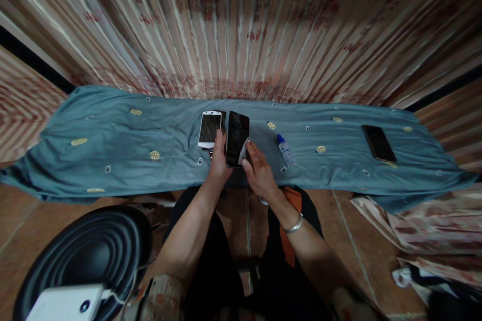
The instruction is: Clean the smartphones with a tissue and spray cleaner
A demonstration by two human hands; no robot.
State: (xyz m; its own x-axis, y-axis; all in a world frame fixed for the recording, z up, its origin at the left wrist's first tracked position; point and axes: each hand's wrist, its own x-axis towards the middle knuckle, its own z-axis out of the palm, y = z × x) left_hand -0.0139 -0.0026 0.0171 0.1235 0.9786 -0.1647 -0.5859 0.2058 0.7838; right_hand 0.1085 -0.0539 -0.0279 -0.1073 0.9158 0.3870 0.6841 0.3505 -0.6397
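Observation:
My left hand grips a dark phone by its left edge, with the screen facing up. My right hand presses a small pale cloth against the phone's lower right part; much of the cloth is hidden under the fingers. Just left of the held phone lies a white phone with a dark screen, partly over another dark thing. A clear bottle with a blue cap rests on its side to the right of my right hand.
A teal patterned cloth covers the long table. Farther right on it lies a black phone. Pleated curtains hang behind. At lower left stands a black round stool bearing a white cabled device. Orange fabric lies by my knee.

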